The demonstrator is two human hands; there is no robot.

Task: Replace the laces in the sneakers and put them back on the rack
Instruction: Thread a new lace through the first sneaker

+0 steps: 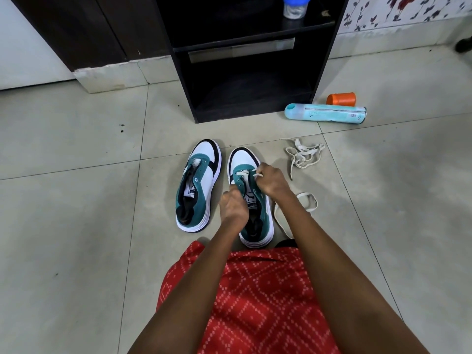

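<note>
On floor (76, 226) | sneaker (242, 159) tongue (251, 203): PUMA | right hand (270, 182) apparently pinches lace (242, 172)

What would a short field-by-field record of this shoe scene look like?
Rack: black, ahead of both sneakers
Sneaker in work: one lace bar across, toe toward rack
Other sneaker: unlaced, beside it on floor
Right hand: pinches white lace at front eyelets
Left hand: curled at that sneaker's eyelet edge; hold unclear
Loose laces: heap right of sneakers
</note>
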